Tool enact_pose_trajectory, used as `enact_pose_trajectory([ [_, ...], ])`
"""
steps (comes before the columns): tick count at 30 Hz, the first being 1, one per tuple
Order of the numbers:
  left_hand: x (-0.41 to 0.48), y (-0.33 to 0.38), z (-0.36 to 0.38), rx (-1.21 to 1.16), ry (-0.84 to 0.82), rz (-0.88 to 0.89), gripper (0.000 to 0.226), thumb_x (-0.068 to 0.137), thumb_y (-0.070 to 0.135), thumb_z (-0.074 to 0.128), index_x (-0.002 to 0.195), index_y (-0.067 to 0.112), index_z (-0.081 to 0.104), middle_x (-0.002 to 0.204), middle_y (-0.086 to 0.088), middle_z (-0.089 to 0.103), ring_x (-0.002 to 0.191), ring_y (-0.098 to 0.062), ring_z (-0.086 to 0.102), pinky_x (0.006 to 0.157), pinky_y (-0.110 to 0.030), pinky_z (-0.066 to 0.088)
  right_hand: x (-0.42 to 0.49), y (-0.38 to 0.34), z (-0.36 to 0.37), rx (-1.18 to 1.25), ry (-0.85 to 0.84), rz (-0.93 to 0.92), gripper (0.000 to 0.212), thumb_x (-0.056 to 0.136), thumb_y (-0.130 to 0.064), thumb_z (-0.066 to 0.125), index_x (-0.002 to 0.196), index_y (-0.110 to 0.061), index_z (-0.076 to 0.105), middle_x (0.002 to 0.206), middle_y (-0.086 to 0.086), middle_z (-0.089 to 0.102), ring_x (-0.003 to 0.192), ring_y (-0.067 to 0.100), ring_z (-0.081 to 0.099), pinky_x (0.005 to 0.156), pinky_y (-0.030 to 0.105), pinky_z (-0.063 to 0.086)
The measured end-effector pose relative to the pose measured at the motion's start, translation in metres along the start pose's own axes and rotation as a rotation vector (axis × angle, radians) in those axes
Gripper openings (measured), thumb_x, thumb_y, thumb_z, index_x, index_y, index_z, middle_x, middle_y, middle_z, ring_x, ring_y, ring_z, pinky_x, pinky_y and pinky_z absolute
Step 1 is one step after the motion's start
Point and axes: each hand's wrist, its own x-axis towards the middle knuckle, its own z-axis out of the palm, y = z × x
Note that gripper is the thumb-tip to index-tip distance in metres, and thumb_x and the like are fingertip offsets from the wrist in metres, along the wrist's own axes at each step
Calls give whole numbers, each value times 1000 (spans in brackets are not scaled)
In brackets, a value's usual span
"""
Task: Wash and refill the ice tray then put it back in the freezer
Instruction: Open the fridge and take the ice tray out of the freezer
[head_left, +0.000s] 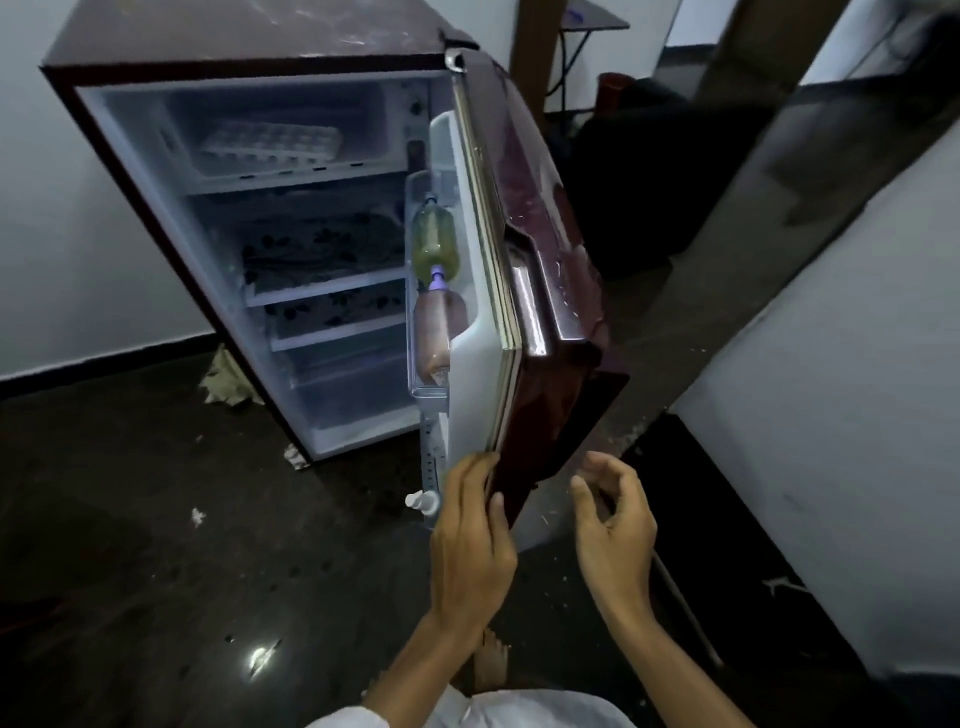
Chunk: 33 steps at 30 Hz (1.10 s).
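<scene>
1. Holding the lower corner of the fridge door, the left hand sits at about 6 o'clock in the view. Its nearly straight fingers lie on the white inner side and its thumb on the maroon outer face, so the door's edge is pinched between them.
2. The right hand is at 5 o'clock, just beside the door's outer face but apart from it. Its fingers are loosely curled and it holds nothing.
3. The ice tray is at 11 o'clock, lying flat in the freezer compartment at the top of the open fridge, well apart from both hands. Whether its cells hold water or ice cannot be told.
4. Two bottles stand in the door's racks near the centre of the view: a greenish bottle above and a brownish bottle below it, both with purple caps.
5. Patterned shelves fill the fridge below the freezer.
6. The dark floor runs from 9 to 6 o'clock, with crumpled scraps at the fridge's base at 9 o'clock.
</scene>
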Motion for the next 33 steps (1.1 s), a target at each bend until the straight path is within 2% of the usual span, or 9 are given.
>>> enact_pose_trajectory([
  [5,-3,10,12,-67,-196,11,51,95,-3,46,143,15,43,143,-1,49,134,-6,45,109,-12,34,-7,-1,-5,18,48,-7,30,89,-8,67,117,-19,59,111,-7,63,104,-4,60,81,7,48],
  [10,3,13,14,-104,-459,71,64,98,11,51,155,21,24,156,10,34,141,3,33,113,-13,28,-6,1,-12,-10,103,-18,38,86,-14,72,120,-21,56,116,-14,57,107,-12,54,82,3,44],
  [14,11,17,18,-55,-486,112,66,97,16,49,155,29,19,155,8,36,140,1,37,110,-16,35,7,5,-15,-21,149,17,46,85,-20,74,125,-24,52,119,-16,52,109,-15,51,82,4,46],
  [20,27,18,30,149,-504,317,58,97,14,50,152,19,32,158,2,35,141,-9,38,109,-24,41,32,14,-17,-18,196,64,53,87,-23,71,134,-23,47,128,-12,46,110,-5,53,88,18,50],
  [25,32,11,44,286,-530,417,54,99,21,49,151,16,34,160,-2,31,145,-16,33,110,-34,44,58,23,-17,-48,338,54,47,90,-28,69,131,-19,49,122,-8,48,107,6,55,89,27,52],
  [29,36,1,52,372,-589,432,53,103,30,38,154,18,26,164,-1,21,151,-16,19,115,-42,36,81,37,-25,-86,392,41,41,90,-30,67,126,-18,49,120,-2,52,104,10,57,89,37,55],
  [33,42,-8,56,479,-627,461,55,105,37,29,156,20,17,166,0,11,153,-16,7,121,-46,25,98,48,-26,-93,443,52,41,93,-22,63,131,-10,49,125,6,52,111,10,54,96,41,52],
])
